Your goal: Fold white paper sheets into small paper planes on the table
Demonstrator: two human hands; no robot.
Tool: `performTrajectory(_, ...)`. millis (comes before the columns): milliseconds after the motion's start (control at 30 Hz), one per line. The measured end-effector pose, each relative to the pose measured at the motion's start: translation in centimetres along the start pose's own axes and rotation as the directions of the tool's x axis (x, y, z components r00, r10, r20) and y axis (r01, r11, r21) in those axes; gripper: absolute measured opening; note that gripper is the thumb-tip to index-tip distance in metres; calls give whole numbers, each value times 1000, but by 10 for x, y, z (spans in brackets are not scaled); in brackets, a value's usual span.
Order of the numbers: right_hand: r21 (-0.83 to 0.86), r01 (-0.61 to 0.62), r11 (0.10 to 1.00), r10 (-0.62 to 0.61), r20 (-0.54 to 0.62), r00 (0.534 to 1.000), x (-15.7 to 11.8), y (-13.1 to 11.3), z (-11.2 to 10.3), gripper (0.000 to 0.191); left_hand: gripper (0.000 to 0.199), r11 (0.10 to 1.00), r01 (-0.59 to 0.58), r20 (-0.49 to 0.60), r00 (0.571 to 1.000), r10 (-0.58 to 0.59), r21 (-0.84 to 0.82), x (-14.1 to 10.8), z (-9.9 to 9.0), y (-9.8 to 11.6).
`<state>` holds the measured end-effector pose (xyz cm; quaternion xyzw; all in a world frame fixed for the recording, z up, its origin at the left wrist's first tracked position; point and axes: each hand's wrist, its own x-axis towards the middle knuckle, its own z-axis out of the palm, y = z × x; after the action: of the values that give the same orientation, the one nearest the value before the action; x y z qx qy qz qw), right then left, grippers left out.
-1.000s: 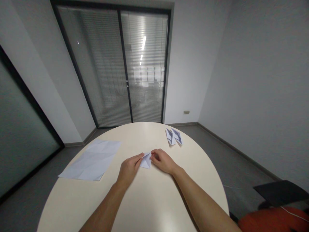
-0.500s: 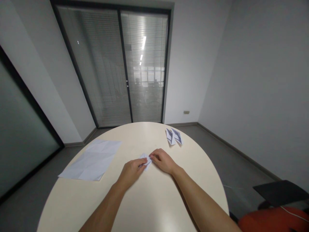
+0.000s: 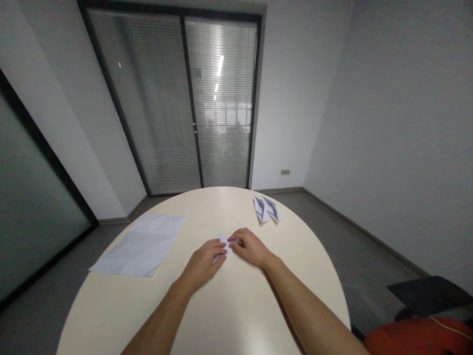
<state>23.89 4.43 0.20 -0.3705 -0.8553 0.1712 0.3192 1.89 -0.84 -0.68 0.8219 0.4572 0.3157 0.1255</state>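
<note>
A small folded piece of white paper [image 3: 228,248] lies on the round table between my two hands, partly hidden under the fingers. My left hand [image 3: 205,261] holds its left side, fingers on top and thumb at the near edge. On the right side, my right hand [image 3: 249,245] grips the paper between thumb and fingertips. The fine folds under the fingers are too small to make out.
A large creased white sheet [image 3: 140,246] lies at the table's left edge. Two folded paper pieces [image 3: 266,209] rest side by side at the far right of the cream table [image 3: 229,315]. An orange-red chair [image 3: 417,337] stands at lower right.
My left hand's fingers have shifted slightly and spread over the paper, with the thumb lower and nearer me. My right hand has hardly moved.
</note>
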Motion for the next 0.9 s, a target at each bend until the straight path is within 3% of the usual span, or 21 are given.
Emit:
performTrajectory(200,-9,54,999,-54,26,998,-1,2,1,26,47,999,41,-29,999,-40,15,-1,4,-6)
performTrajectory(467,-46,112,993,-109,79,991,-2,6,1,28,41,993,53,96,993,-64,108,0,6,-9)
performTrajectory(700,-49,84,995,-80,95,992,-1,1,-2,26,36,967,76,73,993,-96,243,3,-2,-3)
performTrajectory(900,-119,86,989,-65,166,984,-2,-6,-4,45,46,937,133,117,977,-179,323,1,-2,0)
